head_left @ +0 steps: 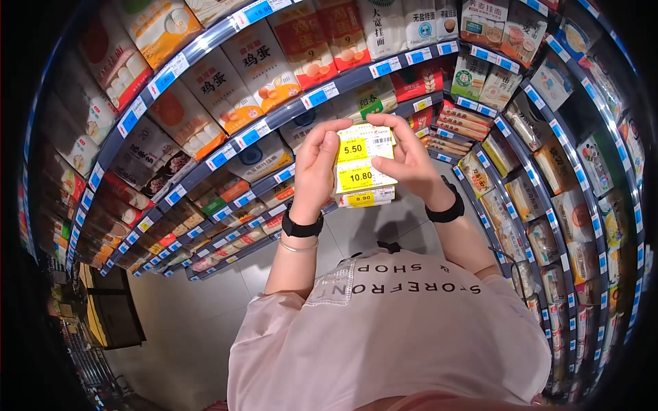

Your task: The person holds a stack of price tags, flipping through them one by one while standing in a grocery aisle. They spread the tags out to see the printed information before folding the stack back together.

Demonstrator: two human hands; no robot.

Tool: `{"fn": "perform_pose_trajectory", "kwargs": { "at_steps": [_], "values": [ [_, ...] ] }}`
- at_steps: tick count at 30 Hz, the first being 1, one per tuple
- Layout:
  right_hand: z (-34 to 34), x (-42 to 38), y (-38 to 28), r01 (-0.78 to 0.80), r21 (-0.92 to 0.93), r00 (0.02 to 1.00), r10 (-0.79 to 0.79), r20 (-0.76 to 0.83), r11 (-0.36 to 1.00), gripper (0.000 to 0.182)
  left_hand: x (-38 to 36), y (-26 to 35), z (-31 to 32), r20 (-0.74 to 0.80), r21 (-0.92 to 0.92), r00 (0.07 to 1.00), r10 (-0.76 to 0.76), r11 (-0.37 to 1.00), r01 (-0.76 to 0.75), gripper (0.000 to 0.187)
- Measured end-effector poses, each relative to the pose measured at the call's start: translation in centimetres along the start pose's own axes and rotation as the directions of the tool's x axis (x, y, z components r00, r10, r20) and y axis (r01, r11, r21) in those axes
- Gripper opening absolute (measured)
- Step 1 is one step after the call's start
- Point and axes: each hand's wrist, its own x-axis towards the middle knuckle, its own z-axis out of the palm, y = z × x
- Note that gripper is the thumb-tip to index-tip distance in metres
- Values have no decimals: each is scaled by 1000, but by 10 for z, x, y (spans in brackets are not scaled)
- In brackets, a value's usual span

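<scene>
Both hands hold a stack of yellow-and-white price labels [354, 162] in front of my chest. The faces I can read show 5.50, 10.80 and, on the lowest one, 8.90. My left hand [317, 154] is closed on the left edge, its thumb beside the top label. Curled around the right side, my right hand [406, 161] presses its thumb on the front near the 10.80 label. The fingers behind the stack are partly hidden. A dark band [302, 224] circles my left wrist above a thin bracelet, and another band [445, 202] is on my right wrist.
Shelves of packaged noodles [264, 58] stand ahead and to the left, their edges lined with blue price tags [320, 95]. More stocked shelves [548, 164] curve down the right side. Grey floor tiles [199, 315] lie below, with a dark-and-yellow container [113, 308] at lower left.
</scene>
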Motion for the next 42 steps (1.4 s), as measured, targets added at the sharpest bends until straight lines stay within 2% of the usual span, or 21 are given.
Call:
{"fn": "perform_pose_trajectory", "kwargs": {
  "at_steps": [4, 6, 7, 9, 10, 12, 19, 30, 40, 42],
  "values": [
    [0, -3, 0, -12, 42, 999, 14, -35, 999, 57, -2, -3, 1, 14, -32, 1000, 6, 999, -5, 34],
    [2, -4, -1, -21, 55, 999, 24, -42, 998, 56, -4, -5, 0, -1, 25, 999, 34, 999, -34, 48],
    [2, -5, -1, -42, 52, 998, 44, -43, 998, 55, -5, -5, 1, 1, 24, 1000, 30, 999, -30, 48],
    [2, -6, 0, -64, 51, 997, 66, -46, 997, 54, -7, -2, 1, -32, 33, 999, -3, 999, 4, 66],
    [2, -6, 1, -64, 48, 997, 66, -46, 997, 53, -7, -3, 0, -33, 33, 999, -6, 999, 7, 66],
    [3, -6, 1, -67, 46, 997, 69, -43, 997, 52, -8, -5, -3, -12, 38, 999, -35, 999, 35, 81],
    [8, -7, -1, -84, 83, 996, 87, -29, 993, 51, -15, 0, 0, -19, -12, 999, -41, 999, 41, 85],
    [12, -8, -2, -55, 61, 997, 58, -46, 997, 59, -20, 4, 0, -43, 40, 998, -54, 998, 56, 93],
    [13, -8, -2, -69, 56, 997, 71, -36, 996, 56, -22, 4, 1, -66, 58, 997, -49, 997, 52, 93],
    [13, -9, -2, -69, 61, 997, 71, -35, 996, 55, -22, 2, 1, -68, 48, 998, -10, 999, 13, 86]
  ]
}}
